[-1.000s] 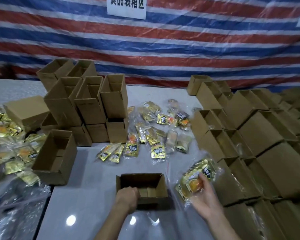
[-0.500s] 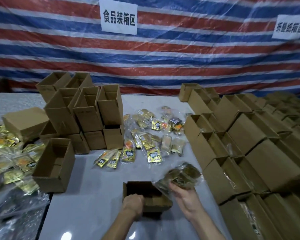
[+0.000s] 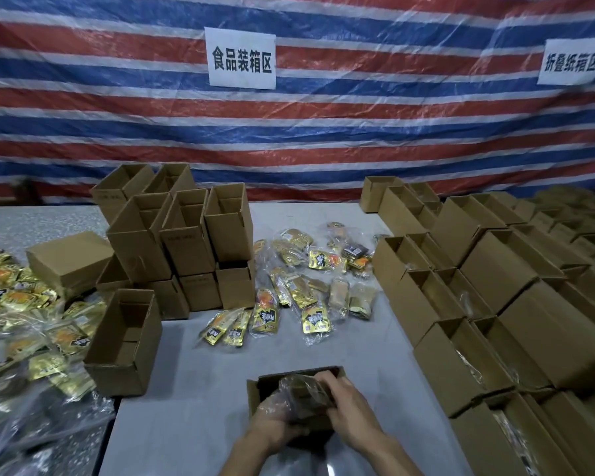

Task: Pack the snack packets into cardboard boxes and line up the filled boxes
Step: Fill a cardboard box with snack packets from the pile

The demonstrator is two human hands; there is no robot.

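A small open cardboard box (image 3: 255,389) lies on the grey table close to me. A clear plastic bag of snack packets (image 3: 301,389) sits in its opening. My left hand (image 3: 275,422) holds the box's near left side, partly under the plastic. My right hand (image 3: 346,405) grips the bag from the right, pressing it into the box. More loose snack packets (image 3: 310,290) are scattered on the table further back.
A stack of empty boxes (image 3: 182,242) stands at back left, with one open box (image 3: 124,341) in front. Rows of filled boxes (image 3: 495,304) line the right side. Heaps of bagged packets (image 3: 24,321) cover the left. A striped tarp hangs behind.
My right hand brought the bag of packets from the right down into the box opening. My left hand stayed at the box. The camera tilted upward.
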